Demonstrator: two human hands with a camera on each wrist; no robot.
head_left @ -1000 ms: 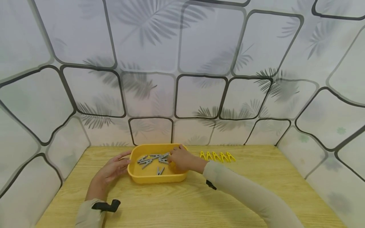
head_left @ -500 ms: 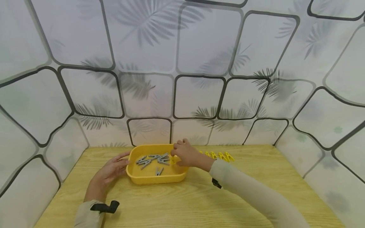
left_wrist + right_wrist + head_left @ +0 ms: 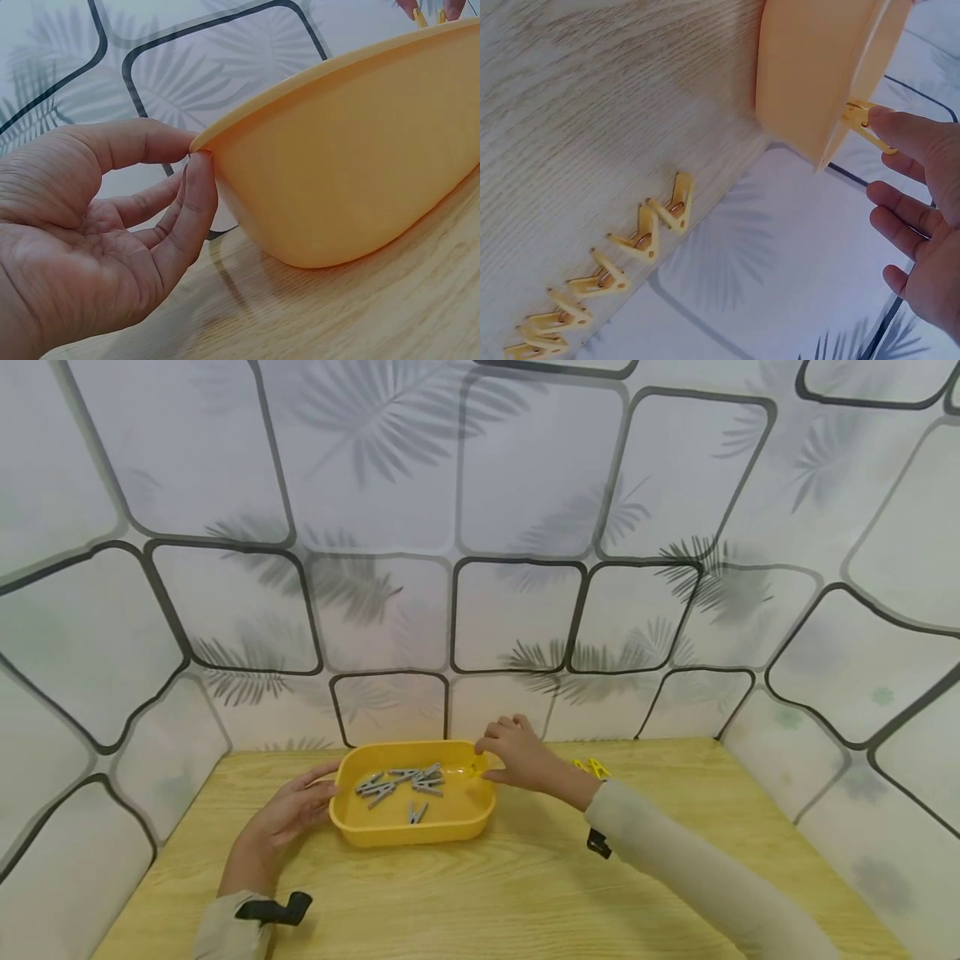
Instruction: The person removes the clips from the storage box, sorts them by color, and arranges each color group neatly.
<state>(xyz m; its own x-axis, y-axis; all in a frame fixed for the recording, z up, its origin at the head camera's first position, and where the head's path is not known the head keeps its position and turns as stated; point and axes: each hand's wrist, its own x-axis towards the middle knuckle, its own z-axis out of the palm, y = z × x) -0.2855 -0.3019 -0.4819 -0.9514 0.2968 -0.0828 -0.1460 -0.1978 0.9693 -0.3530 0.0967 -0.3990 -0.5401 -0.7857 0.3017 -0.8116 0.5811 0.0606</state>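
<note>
My left hand point(image 3: 294, 810) pinches the left rim of a yellow plastic tub point(image 3: 412, 836); in the left wrist view, thumb and finger close on that rim. Inside the tub lie several grey clothespins point(image 3: 381, 791), most bunched toward the back and one apart near the front. At the tub's right rim, my right hand point(image 3: 525, 762) holds a yellow clothespin point(image 3: 859, 120) between thumb and forefinger, its other fingers loosely bent. The right wrist view has this clothespin at the rim; whether it is clipped on is unclear.
Several yellow clothespins point(image 3: 640, 238) stand in a row on the wood-grain table point(image 3: 465, 902), right of the tub near the back edge. The right hand and wrist cover part of that row in the head view. A patterned curtain point(image 3: 517, 618) surrounds the table's back and sides.
My right hand has moved from inside the tub's right end outward to its right rim, bringing the yellow clothespin along. The left hand keeps its hold on the tub, which stays put.
</note>
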